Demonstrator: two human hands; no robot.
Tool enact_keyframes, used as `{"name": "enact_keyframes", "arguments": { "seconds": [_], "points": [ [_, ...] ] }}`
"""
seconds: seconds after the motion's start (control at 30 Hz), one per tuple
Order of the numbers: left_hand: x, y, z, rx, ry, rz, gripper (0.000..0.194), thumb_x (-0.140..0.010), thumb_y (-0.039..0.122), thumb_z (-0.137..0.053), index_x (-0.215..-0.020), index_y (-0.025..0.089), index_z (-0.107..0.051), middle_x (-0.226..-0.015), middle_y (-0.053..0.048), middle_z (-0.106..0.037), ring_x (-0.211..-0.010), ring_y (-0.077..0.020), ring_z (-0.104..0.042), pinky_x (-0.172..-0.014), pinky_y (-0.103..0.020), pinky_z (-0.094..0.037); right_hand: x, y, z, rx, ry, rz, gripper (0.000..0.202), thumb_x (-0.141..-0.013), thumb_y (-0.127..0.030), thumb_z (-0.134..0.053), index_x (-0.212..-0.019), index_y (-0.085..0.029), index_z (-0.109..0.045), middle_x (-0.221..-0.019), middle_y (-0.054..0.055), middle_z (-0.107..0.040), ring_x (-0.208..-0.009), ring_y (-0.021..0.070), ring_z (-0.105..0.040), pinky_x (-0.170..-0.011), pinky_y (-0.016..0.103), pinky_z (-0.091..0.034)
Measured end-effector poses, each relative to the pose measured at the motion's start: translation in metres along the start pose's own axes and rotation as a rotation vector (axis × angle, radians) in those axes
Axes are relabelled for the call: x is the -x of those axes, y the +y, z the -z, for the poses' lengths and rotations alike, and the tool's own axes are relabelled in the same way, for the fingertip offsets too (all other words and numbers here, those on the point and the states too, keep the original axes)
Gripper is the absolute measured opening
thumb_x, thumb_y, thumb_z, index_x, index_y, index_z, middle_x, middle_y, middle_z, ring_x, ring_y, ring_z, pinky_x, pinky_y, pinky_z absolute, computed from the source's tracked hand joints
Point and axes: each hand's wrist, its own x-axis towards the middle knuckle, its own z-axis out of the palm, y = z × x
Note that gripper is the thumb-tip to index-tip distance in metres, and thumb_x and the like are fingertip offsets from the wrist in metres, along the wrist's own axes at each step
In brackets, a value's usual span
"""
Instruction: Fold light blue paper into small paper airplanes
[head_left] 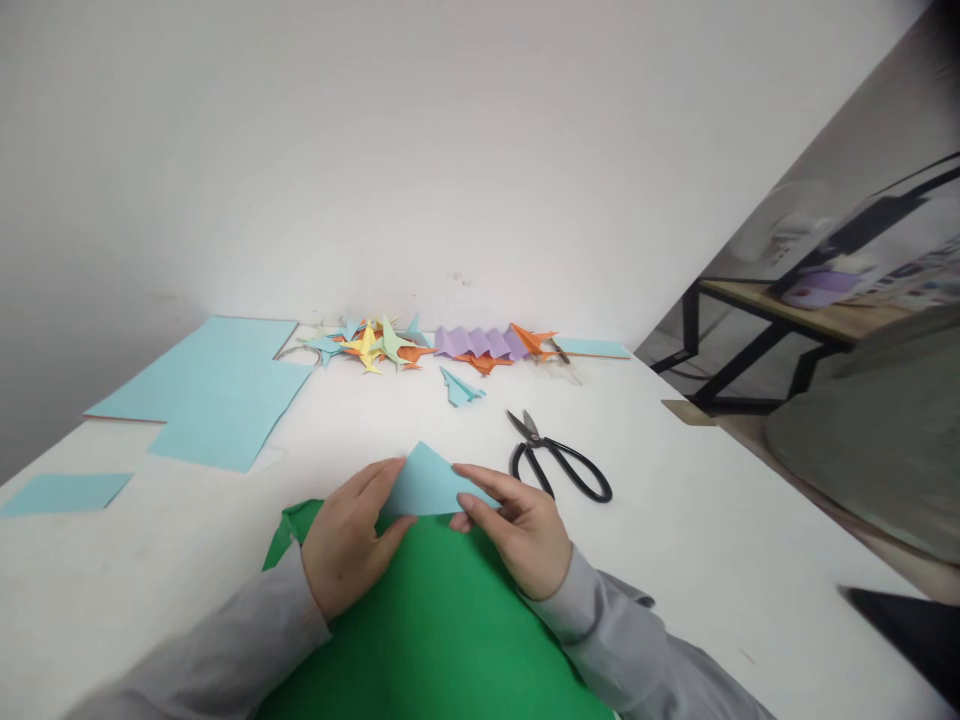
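A light blue piece of paper (429, 482), with a pointed top, is held up between both hands near the table's front. My left hand (356, 535) grips its left side between thumb and fingers. On the right side, my right hand (519, 520) pinches the paper, thumb in front and fingers behind. Just beyond my right hand lie black-handled scissors (536, 442), blades slightly apart. A small folded blue paper shape (460, 388) rests on the table past the held paper.
Folded paper figures (382, 343) and a pleated purple paper (480, 343) line the wall. Large blue sheets (217, 385) and a smaller blue piece (67, 493) lie left. Green cloth (435, 630) is below my hands. A wooden-topped table (810, 308) stands right.
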Motion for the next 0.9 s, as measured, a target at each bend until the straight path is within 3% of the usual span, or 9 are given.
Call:
{"name": "enact_keyframes", "arguments": {
  "seconds": [0.9],
  "points": [
    [-0.0010, 0.0009, 0.0008, 0.035, -0.025, 0.037, 0.048, -0.076, 0.021, -0.051, -0.122, 0.020, -0.038, -0.111, -0.010, -0.057, -0.100, -0.0230, -0.055, -0.074, -0.035, -0.051, 0.0000, 0.0001, 0.0002, 0.018, 0.015, -0.005, 0.033, -0.072, -0.031, -0.063, -0.101, -0.016, -0.064, -0.057, 0.003, -0.067, -0.054, 0.0170, -0.065, -0.056, 0.029, -0.054]
  ]
}}
